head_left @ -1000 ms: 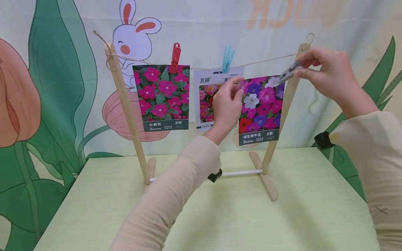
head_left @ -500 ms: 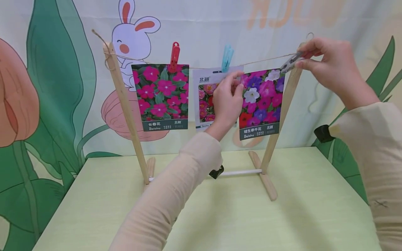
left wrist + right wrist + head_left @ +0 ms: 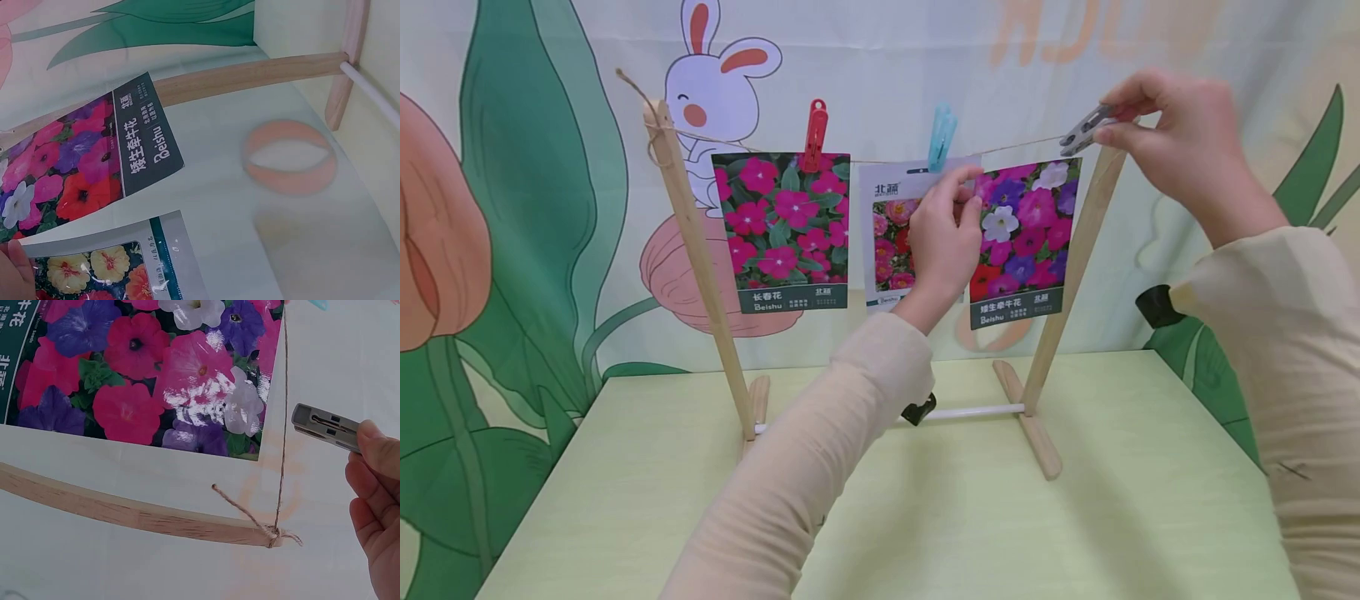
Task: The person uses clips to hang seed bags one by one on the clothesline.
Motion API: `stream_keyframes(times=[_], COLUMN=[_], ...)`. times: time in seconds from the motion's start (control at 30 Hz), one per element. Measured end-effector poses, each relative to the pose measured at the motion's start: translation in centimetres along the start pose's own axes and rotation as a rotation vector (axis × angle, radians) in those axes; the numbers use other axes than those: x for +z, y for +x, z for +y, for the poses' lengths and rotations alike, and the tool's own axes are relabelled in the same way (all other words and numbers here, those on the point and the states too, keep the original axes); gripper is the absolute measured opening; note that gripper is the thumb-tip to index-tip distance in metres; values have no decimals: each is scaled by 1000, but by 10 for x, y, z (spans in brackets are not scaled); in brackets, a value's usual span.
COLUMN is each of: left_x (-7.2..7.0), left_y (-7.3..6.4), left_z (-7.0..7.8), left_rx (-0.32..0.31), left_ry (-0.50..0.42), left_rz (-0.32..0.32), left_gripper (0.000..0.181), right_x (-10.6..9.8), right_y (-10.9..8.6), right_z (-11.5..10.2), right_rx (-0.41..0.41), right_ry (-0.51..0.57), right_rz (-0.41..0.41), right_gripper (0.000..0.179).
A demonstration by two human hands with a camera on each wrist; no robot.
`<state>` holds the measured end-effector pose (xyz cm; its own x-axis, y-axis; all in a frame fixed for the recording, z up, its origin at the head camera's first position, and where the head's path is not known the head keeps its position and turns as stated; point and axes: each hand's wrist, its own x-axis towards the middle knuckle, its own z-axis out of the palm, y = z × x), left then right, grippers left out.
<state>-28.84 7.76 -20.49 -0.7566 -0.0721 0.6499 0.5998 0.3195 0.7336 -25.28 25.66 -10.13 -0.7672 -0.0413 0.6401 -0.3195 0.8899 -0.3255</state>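
My left hand point(image 3: 945, 233) pinches the upper left edge of a petunia seed packet point(image 3: 1028, 242), its top just below the twine point(image 3: 895, 162). In my right hand point(image 3: 1187, 150) a grey clothespin point(image 3: 1084, 132) is pinched between thumb and fingers, its tip close to the packet's top right corner. The right wrist view shows the clothespin point(image 3: 326, 427) beside the twine, apart from the packet point(image 3: 156, 381). A pink-flower seed packet point(image 3: 790, 242) hangs from a red clothespin point(image 3: 816, 136). Partly behind my left hand, a white-topped packet point(image 3: 887, 187) hangs from a light blue clothespin point(image 3: 942, 138).
The twine runs between two wooden posts, the left one point(image 3: 700, 250) and the right one point(image 3: 1086, 242). A white rod point(image 3: 977, 412) joins them low down, above the pale green table point(image 3: 985, 533). Behind stands a printed backdrop point(image 3: 865, 75) with a rabbit and plants.
The petunia packet has risen, bringing its top edge up near the twine. My right hand has moved up and slightly left with the grey clothespin. The left hand stays nearly in place.
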Motion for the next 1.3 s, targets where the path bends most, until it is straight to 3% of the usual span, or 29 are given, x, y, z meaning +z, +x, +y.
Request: stream_keyframes(times=[0.4, 1.3], left_x=[0, -1], left_y=[0, -2], left_z=[3, 5], left_rx=[14, 50], left_ry=[9, 96], left_rz=[21, 44], left_gripper=[26, 26], right_x=[4, 7], right_y=[8, 14], right_z=[-8, -9], right_rx=[-4, -32], right_ry=[1, -81], right_rz=[10, -136], right_gripper=[26, 25])
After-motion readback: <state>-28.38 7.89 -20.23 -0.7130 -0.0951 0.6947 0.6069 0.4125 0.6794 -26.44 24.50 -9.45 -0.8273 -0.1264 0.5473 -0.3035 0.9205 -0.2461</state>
